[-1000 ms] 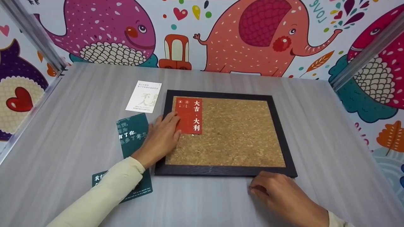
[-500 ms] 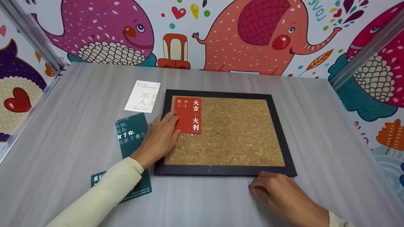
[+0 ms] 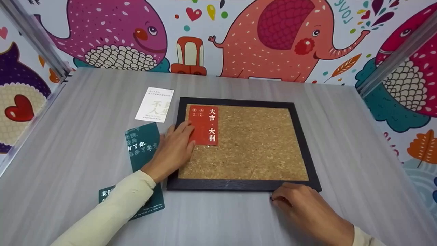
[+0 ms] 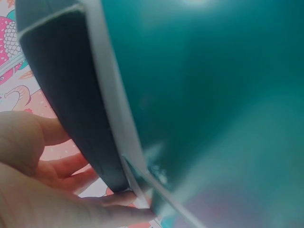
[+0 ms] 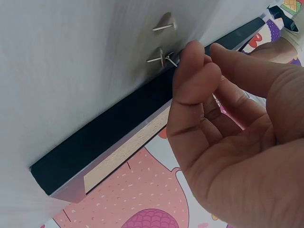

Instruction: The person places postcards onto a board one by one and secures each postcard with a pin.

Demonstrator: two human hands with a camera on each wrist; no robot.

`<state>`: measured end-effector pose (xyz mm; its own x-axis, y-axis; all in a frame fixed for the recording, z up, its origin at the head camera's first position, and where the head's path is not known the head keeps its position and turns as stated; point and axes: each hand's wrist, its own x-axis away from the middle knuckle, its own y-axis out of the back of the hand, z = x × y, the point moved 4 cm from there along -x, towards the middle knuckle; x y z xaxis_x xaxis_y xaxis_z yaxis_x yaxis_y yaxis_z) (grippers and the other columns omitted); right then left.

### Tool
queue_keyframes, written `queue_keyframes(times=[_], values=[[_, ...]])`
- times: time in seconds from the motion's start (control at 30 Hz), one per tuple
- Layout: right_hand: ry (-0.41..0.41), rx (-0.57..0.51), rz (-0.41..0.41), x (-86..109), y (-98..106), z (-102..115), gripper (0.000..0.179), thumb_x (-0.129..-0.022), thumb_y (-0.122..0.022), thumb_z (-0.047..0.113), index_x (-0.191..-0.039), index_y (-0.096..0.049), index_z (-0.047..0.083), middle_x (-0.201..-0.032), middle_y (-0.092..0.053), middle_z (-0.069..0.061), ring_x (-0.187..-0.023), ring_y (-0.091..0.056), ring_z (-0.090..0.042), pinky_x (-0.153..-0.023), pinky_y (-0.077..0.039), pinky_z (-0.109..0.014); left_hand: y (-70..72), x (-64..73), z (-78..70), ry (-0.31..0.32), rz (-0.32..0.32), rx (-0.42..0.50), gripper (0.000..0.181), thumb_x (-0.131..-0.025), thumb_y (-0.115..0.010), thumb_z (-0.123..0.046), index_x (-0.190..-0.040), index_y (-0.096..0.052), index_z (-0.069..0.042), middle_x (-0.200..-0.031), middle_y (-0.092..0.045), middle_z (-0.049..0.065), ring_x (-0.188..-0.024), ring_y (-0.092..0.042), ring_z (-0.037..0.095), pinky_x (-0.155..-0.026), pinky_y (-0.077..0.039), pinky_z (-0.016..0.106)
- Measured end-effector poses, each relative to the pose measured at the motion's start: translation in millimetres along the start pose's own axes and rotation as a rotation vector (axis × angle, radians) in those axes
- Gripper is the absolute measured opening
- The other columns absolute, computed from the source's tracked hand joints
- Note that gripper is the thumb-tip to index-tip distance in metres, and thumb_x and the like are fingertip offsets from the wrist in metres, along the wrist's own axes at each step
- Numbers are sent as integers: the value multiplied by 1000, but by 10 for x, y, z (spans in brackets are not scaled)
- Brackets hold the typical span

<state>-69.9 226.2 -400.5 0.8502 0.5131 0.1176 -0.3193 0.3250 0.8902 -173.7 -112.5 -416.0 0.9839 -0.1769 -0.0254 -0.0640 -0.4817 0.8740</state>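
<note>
My left hand lies over the left side of a black frame holding a cork board. Its relaxed fingers rest on the left edge of a red card printed with white characters, set in the board's upper left corner. Below the front right of the frame, my right hand has its fingers curled. In the right wrist view its fingertips are right at a group of thumbtacks on the table, one partly hidden behind a finger. I cannot tell whether it pinches a tack.
A white card lies at the frame's upper left. Under my left arm are a dark green card and another green card, both partly covered. Cartoon-printed panels stand behind the grey table and at its sides.
My right hand has shifted slightly at the thumbtacks, its fingers moving a little toward the frame. My left hand and the red card keep their place.
</note>
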Motion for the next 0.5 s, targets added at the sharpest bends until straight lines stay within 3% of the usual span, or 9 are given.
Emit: queue_keyframes(times=[0.23,0.5], values=[[23,9,-86,-16,1,-4,18,-91,-88,2,-93,-85,20,-90,-78,12,-84,-74,-5,-67,-61,-30,4,-4,-3,-11,-10,4,52,-109,-68,-18,-156,-57,1,-169,-46,19,-151,-42,54,-118,-34,79],[64,130,-175,4,-28,27,17,-88,-92,7,-86,-83,21,-82,-72,14,-76,-72,-7,-63,-58,-33,-7,3,11,-27,-23,-6,51,-109,-68,-18,-154,-58,3,-168,-48,21,-149,-43,57,-116,-35,81]])
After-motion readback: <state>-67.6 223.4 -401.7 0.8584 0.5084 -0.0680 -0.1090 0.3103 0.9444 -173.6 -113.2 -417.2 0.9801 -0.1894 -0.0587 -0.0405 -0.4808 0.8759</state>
